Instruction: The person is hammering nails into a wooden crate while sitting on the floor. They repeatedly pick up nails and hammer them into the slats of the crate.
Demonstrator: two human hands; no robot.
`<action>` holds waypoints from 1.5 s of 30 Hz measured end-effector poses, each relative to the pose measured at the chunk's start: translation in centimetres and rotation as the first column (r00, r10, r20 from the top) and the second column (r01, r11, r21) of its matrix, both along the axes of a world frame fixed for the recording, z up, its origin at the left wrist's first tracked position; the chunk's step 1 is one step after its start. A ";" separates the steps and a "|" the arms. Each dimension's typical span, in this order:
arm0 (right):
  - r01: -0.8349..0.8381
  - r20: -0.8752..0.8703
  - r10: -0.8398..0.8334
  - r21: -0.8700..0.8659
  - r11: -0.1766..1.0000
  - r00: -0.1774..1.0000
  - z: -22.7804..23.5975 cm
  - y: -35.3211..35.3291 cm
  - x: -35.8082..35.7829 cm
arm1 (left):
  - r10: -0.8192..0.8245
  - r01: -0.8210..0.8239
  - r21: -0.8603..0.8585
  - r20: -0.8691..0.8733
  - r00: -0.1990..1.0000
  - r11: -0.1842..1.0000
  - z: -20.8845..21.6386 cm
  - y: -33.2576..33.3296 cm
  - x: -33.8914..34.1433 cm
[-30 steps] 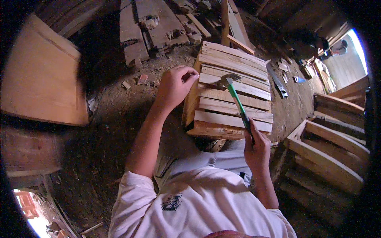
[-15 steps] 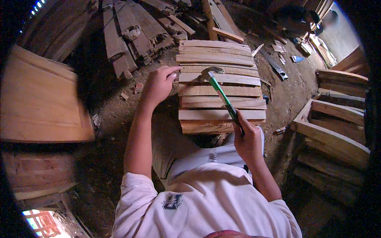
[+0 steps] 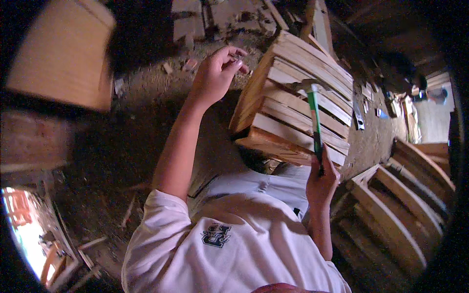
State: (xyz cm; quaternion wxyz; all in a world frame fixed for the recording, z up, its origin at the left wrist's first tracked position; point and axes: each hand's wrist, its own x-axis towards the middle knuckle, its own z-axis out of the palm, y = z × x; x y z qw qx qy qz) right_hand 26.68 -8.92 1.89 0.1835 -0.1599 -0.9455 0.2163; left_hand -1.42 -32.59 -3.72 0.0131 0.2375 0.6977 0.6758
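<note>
A claw hammer (image 3: 314,110) with a green and black handle is in my right hand (image 3: 323,183), which is wrapped round the grip's lower end. Its metal head lies over the slatted top of a wooden crate (image 3: 293,105). The crate stands in front of my knees, turned at an angle, with gaps between the slats and its left side showing. Just off the crate's far left corner, my left hand (image 3: 215,78) is raised with fingers curled and the thumb toward them. Something small and dark seems to be pinched there, too small to name.
At the right stand wooden frames (image 3: 391,195). A large wooden panel (image 3: 61,53) is at the far left. Scrap boards (image 3: 188,22) lie on the dirt floor beyond the crate. A handsaw (image 3: 359,115) lies right of it. A person (image 3: 403,68) is dimly visible at far right.
The whole view has swung round. The crate now sits angled and further right, showing its left side. My left hand has moved off the crate's edge, fingers more curled; the hammer stands more upright in view.
</note>
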 end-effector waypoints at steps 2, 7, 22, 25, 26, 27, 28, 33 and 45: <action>0.033 0.006 -0.033 0.012 0.999 0.999 -0.9 0.8 0.3 | 0.020 -0.023 0.028 0.085 0.996 0.999 -0.1 -1.3 2.1; 0.084 0.036 -0.084 -0.009 0.996 0.996 -2.4 3.9 2.1 | 0.127 -0.131 0.116 0.035 0.991 0.985 -3.0 -3.8 7.2; 0.167 0.000 -0.170 -0.178 0.970 0.985 -1.0 1.4 0.8 | -0.190 0.187 0.067 0.033 0.981 0.980 -6.6 -1.6 7.8; 0.177 0.025 -0.176 -0.186 0.966 0.984 -0.9 0.8 0.8 | -0.213 0.201 0.147 0.067 0.975 0.968 -6.0 -1.1 7.6; 0.185 0.019 -0.185 -0.201 0.962 0.983 -0.7 0.8 0.8 | -0.225 0.209 0.190 0.069 0.972 0.959 -5.5 -0.8 7.2; 0.178 0.023 -0.177 -0.144 0.973 0.984 -0.8 1.0 1.0 | -0.190 0.175 0.196 0.058 0.980 0.965 -5.0 -0.6 6.8; 0.173 0.029 -0.171 -0.086 0.981 0.985 -1.3 1.6 1.4 | -0.156 0.143 0.203 0.049 0.987 0.969 -4.4 -0.5 6.4; 0.134 0.017 -0.134 -0.056 0.989 0.991 -2.5 3.1 2.0 | -0.011 0.028 0.260 -0.065 0.998 0.965 -1.5 1.9 3.6; 0.073 0.040 -0.071 -0.041 0.996 0.997 0.2 -0.4 0.1 | -0.141 0.130 -0.053 -0.391 0.910 0.990 1.6 6.5 -1.6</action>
